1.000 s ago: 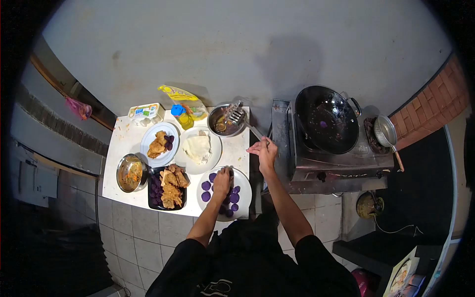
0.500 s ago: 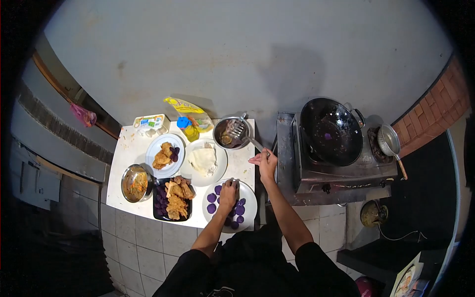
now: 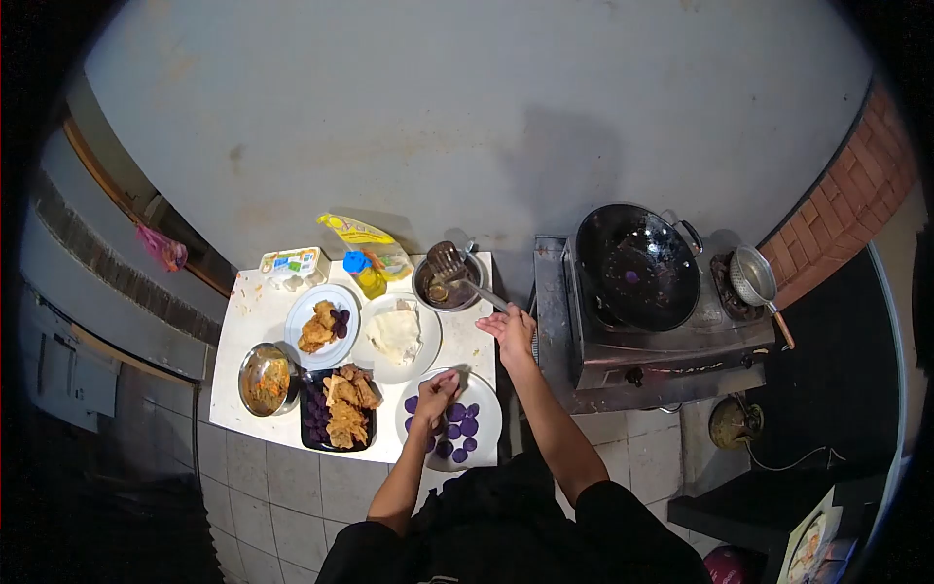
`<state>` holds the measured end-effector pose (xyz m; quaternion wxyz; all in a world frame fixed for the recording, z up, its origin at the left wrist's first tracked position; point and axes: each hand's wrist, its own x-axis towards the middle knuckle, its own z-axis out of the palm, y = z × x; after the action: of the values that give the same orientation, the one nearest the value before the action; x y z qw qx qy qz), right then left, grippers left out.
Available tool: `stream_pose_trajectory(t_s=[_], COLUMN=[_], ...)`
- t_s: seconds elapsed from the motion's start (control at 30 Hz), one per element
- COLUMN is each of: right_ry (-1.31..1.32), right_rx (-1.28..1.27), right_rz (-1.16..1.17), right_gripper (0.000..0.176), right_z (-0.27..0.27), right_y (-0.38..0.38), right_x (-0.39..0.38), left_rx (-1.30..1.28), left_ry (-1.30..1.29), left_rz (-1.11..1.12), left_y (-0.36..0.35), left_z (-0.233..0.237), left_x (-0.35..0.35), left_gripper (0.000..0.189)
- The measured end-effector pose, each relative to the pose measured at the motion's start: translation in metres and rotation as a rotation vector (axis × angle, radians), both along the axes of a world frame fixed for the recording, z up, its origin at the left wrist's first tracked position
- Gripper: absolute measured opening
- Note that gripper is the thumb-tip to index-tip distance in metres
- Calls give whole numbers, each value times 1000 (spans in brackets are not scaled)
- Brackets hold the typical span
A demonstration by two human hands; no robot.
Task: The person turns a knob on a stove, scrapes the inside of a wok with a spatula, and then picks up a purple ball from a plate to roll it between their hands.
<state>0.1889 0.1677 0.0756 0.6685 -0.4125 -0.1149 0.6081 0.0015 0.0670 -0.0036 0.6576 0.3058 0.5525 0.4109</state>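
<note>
My right hand (image 3: 511, 336) grips the handle of a slotted spatula (image 3: 449, 261), with some fingers stretched to the left. The spatula's head is over a metal pot (image 3: 427, 295) at the back of the table. Above a white plate (image 3: 493, 428) of purple balls (image 3: 469, 426), my left hand (image 3: 438, 394) has its fingers drawn together. Whatever may be in those fingers is hidden. One small purple piece (image 3: 631, 276) lies in the black wok (image 3: 650, 304) on the stove.
Left on the table (image 3: 233, 389) are a black tray (image 3: 339, 449) of fried food and purple pieces, a metal bowl (image 3: 265, 380), a blue-rimmed plate (image 3: 295, 313), a plate of white dough (image 3: 394, 336) and a blue-capped bottle (image 3: 368, 277). A strainer (image 3: 753, 276) rests on the stove (image 3: 632, 380).
My left hand has lifted and shifted slightly left from the purple balls, uncovering more of them. The spatula's head has tilted and moved a little left over the pot. The camera view has shifted slightly.
</note>
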Motion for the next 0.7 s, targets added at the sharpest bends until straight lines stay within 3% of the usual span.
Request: stream_pose_trajectory(t_s=[0.13, 0.27, 0.43, 0.53, 0.57, 0.6, 0.7], right_ry=[-27, -40, -61, -130, -205, -292, -539], right_rx=[30, 88, 183, 224, 182, 186, 186], right_rz=[-3, -13, -138, -261, -353, -403, -456], right_gripper=[28, 27, 29, 39, 43, 33, 41], right_z=[37, 88, 153, 182, 197, 207, 208], right_y=[-8, -37, -87, -121, -130, -138, -149], right_x=[4, 22, 77, 131, 147, 166, 228], left_rx=[413, 683, 566, 728, 695, 662, 625], left_ry=[657, 995, 1242, 1301, 1326, 1353, 1388], left_rz=[-122, -190, -333, -250, -241, -229, -252], left_y=[-3, -6, -10, -7, -8, -9, -15], left_z=[-14, -23, -39, -42, -38, -33, -26], left_x=[-4, 6, 24, 29, 32, 35, 41], left_gripper=[27, 27, 29, 24, 22, 20, 15])
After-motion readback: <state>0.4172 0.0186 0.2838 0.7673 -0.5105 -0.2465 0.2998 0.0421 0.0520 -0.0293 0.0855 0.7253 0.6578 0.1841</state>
